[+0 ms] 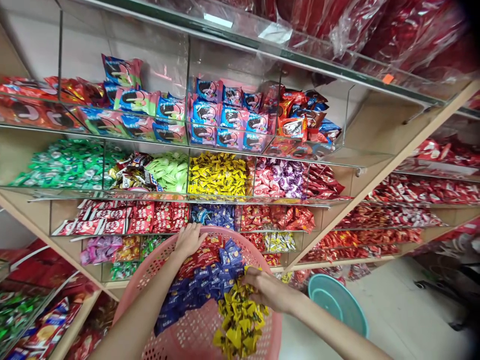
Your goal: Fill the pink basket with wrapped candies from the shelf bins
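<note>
A pink perforated basket (150, 272) sits in front of me, holding red, blue and yellow wrapped candies. My left hand (189, 239) grips the basket's far rim, fingers curled over it. My right hand (262, 286) rests in the basket on the pile of yellow candies (240, 325), fingers curled among them. Blue candies (210, 282) lie between my two hands. Directly above, the shelf compartment of yellow candies (216, 175) sits behind a glass front.
Glass-fronted shelves (187, 200) hold green, red, purple and blue sweets and biscuit packs (225, 117). A teal basin (337, 302) stands on the floor to the right. More red packets fill the shelves at the right and lower left.
</note>
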`<state>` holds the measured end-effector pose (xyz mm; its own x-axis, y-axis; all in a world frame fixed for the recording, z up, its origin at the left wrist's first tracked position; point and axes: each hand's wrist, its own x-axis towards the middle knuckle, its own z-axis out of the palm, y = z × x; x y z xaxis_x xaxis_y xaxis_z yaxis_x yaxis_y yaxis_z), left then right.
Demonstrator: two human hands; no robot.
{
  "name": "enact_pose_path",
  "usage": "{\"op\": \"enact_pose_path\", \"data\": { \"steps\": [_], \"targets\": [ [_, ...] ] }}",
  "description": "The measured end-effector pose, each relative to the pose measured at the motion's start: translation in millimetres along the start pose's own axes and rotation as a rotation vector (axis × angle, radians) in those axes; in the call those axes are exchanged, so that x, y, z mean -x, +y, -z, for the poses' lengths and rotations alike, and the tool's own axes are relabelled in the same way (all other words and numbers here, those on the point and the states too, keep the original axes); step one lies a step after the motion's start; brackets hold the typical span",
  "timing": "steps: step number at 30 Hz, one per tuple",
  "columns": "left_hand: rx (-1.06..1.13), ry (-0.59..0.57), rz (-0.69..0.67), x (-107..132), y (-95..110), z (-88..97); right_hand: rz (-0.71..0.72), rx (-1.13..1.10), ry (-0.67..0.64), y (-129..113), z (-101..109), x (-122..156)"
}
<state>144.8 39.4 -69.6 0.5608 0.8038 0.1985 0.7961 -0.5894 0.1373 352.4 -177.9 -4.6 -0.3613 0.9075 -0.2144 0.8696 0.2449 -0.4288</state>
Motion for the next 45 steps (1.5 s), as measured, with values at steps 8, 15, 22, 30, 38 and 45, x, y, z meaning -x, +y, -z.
{"op": "enact_pose_path", "data": {
  "steps": [8, 15, 22, 30, 38, 45],
  "targets": [
    [0.008, -0.028, 0.011, 1, 1, 3.8, -0.076, 0.044, 0.041, -4, -1, 5],
    [0.033, -0.04, 0.05, -3, 4, 6.8, -0.111, -0.239, 0.526, -22, -10, 16],
    [0.078, -0.089, 0.122, -4, 7, 13.3, -0.424, -0.546, 1.197, 1, -65, 55],
    [0.09, -0.034, 0.104, 4, 16, 32.4, -0.603, -0.824, 1.324, 10, -94, 63],
    [0.117, -0.058, 0.093, 6, 10, 40.7, -0.696, -0.915, 1.375, -23, -101, 49],
    [0.152, -0.155, 0.073, 12, 10, 28.6, -0.836, -0.93, 1.441, -44, -117, 56]
  ]
}}
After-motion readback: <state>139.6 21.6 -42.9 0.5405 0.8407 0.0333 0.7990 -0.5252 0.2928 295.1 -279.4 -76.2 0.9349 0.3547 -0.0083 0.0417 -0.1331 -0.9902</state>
